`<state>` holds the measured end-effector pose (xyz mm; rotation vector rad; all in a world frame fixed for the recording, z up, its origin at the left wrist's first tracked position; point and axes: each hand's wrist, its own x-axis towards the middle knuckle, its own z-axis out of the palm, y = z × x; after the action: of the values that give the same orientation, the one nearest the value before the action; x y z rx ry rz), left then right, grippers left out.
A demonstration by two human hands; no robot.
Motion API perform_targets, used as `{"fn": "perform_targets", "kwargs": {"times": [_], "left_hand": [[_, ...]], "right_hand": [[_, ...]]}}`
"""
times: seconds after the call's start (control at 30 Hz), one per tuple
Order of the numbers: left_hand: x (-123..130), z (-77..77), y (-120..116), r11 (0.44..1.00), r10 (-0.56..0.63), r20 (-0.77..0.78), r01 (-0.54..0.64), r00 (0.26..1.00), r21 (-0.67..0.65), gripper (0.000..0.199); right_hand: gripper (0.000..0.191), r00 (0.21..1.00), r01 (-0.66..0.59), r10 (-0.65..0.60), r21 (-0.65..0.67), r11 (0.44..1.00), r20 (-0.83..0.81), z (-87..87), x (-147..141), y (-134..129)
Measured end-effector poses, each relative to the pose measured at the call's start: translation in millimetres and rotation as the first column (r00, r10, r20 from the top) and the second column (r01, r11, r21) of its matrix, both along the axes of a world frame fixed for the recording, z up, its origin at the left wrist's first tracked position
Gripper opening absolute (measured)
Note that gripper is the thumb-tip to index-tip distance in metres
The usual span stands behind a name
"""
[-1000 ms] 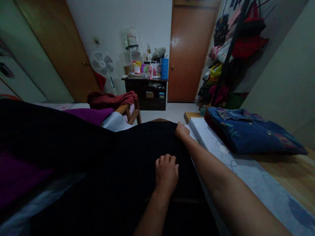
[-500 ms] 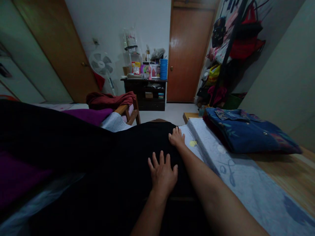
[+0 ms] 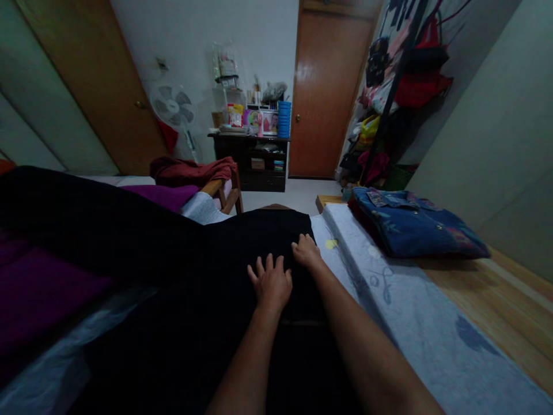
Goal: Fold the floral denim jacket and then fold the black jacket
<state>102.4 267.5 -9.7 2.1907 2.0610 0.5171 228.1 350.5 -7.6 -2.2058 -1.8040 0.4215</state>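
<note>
A large black garment [image 3: 233, 248] lies spread out in front of me, with a long dark stretch reaching to the left over purple cloth. Its exact kind cannot be made out in the dark fabric. My left hand [image 3: 273, 282] rests on the garment with its fingers spread. Just beyond it and to the right, my right hand [image 3: 306, 251] has its fingers curled into the cloth near the garment's right edge. A folded blue denim garment [image 3: 415, 222] with floral patterns lies further right, apart from both hands.
Pale printed bedding [image 3: 389, 288] runs along the right beside a wooden surface [image 3: 488, 282]. Purple cloth [image 3: 38, 288] lies left. A dark red cloth [image 3: 190, 171] drapes over a wooden frame. Farther back are a fan [image 3: 173, 106], a dark cabinet [image 3: 259, 164] and a door [image 3: 326, 98].
My left hand has shifted slightly left and stays spread. My right hand has drawn back a little from the far edge, its fingers going from spread to curled. The view has shifted slightly.
</note>
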Motion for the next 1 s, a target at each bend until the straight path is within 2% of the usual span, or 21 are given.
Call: {"fn": "perform_targets", "kwargs": {"times": [0.1,0.17,0.33,0.43,0.6,0.7,0.8,0.9,1.0], "left_hand": [[-3,-3.4,0,0.998,-0.005,-0.003,0.005,1.000,-0.064,0.048],[-4,-4.7,0,0.996,-0.020,-0.002,0.019,1.000,-0.083,0.049],[-4,-4.4,-2,0.994,-0.034,0.007,0.034,0.999,-0.101,0.050],[-4,-4.4,-2,0.995,-0.041,0.011,0.042,0.999,-0.092,0.049],[-5,-5.6,-4,0.998,-0.054,0.006,0.054,0.999,-0.033,0.046],[-6,-6.9,-5,0.997,-0.074,0.011,0.074,0.997,-0.012,0.046],[-7,-9.3,-5,0.996,-0.085,0.004,0.085,0.996,-0.028,0.048],[-6,-10.6,-2,0.995,-0.076,-0.005,0.075,0.997,-0.064,0.049],[4,-5.8,6,0.990,-0.113,0.000,0.113,0.994,-0.088,0.046]], "right_hand": [[0.062,0.999,0.016,-0.018,0.051,0.999,0.044,-8.3,-11,-17],[0.066,0.999,-0.006,0.005,0.029,1.000,0.041,-7.6,-10,-19],[0.057,0.995,-0.096,0.094,-0.056,0.994,-0.023,13.3,2,-27],[0.057,0.995,-0.103,0.103,-0.043,0.994,-0.014,20.0,0,-59],[0.064,0.994,-0.093,0.091,0.028,0.995,0.054,7.8,-17,-127],[0.068,0.996,-0.053,0.048,0.057,0.997,0.078,2.9,-22,-148],[0.069,0.996,-0.041,0.036,0.061,0.997,0.082,6.3,-23,-160],[0.070,0.994,-0.063,0.055,0.084,0.995,0.089,8.4,-23,-180],[0.067,0.990,-0.096,0.078,0.157,0.983,0.116,1.7,-22,-204]]}}
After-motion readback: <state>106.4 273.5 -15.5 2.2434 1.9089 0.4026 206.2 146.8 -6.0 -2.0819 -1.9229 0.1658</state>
